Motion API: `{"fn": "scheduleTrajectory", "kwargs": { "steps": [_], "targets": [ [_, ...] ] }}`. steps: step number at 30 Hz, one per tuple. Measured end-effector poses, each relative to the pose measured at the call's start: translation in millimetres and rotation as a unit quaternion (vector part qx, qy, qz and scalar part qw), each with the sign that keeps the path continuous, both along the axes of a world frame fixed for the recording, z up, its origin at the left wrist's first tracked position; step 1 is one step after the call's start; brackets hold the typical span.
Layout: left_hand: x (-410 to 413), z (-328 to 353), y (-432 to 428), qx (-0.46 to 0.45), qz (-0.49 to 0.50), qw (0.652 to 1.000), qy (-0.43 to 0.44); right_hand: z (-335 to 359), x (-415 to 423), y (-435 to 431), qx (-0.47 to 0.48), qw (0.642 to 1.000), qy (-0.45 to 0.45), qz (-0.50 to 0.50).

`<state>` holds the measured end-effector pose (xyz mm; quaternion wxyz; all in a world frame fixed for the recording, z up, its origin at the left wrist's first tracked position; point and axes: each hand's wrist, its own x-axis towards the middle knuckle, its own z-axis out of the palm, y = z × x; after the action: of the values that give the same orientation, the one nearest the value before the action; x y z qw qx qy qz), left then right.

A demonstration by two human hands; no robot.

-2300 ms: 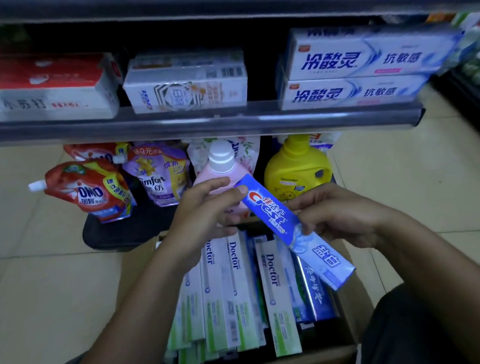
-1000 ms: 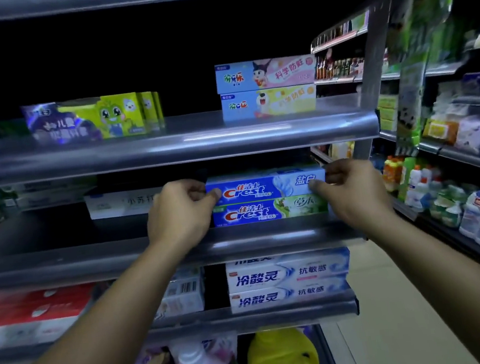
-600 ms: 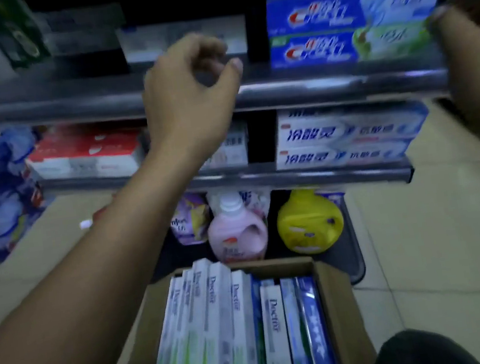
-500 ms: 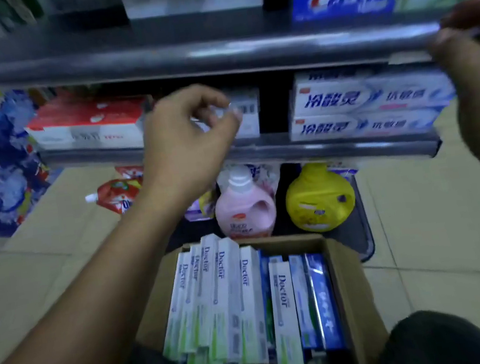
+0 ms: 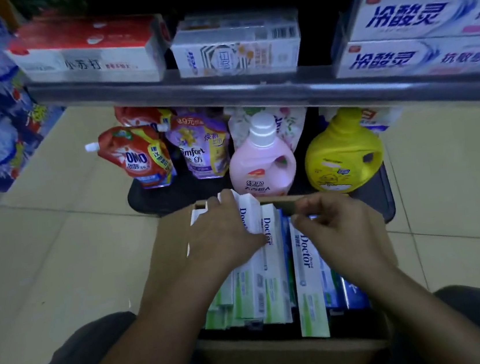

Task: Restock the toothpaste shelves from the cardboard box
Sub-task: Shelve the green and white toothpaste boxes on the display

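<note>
The toothpaste boxes (image 5: 270, 281) stand packed in the cardboard box (image 5: 284, 357) at 6 o'clock in the view. The left hand (image 5: 221, 235) rests on the white-and-green ones, fingers laid fairly straight over their far ends, thumb on one's face. At its 3 o'clock the right hand (image 5: 341, 230) hovers above the box, fingers curled, nothing visibly held. At 12 o'clock a pink bottle (image 5: 260, 164) and a yellow bottle (image 5: 344, 157) stand under a shelf (image 5: 251, 89).
</note>
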<state>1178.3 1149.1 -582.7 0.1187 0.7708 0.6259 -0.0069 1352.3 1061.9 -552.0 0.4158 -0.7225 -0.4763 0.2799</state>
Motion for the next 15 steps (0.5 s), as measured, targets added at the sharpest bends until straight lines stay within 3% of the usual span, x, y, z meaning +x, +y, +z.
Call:
{"fn": "scheduleTrajectory", "kwargs": {
  "steps": [4, 10, 12, 15],
  "targets": [
    [6.4, -0.6, 7.8, -0.082, 0.041, 0.994, -0.055, -15.1, -19.9, -7.8, -0.067, 0.996, 0.026, 0.058],
    [-5.3, 16.2, 14.1, -0.109, 0.056, 0.980, -0.158, -15.1, -45.3, -29.0, -0.088, 0.975, -0.071, 0.189],
    [-9.1, 24.0, 21.2, -0.146, 0.112, 0.954, -0.239, -10.9, -48.0, -32.9, -0.065, 0.966, -0.109, 0.223],
    [-12.4, 27.1, 30.9, -0.186, 0.180, 0.887, -0.383, -4.5, -45.5, -31.8, -0.018, 0.975, -0.082, 0.206]
  ]
}}
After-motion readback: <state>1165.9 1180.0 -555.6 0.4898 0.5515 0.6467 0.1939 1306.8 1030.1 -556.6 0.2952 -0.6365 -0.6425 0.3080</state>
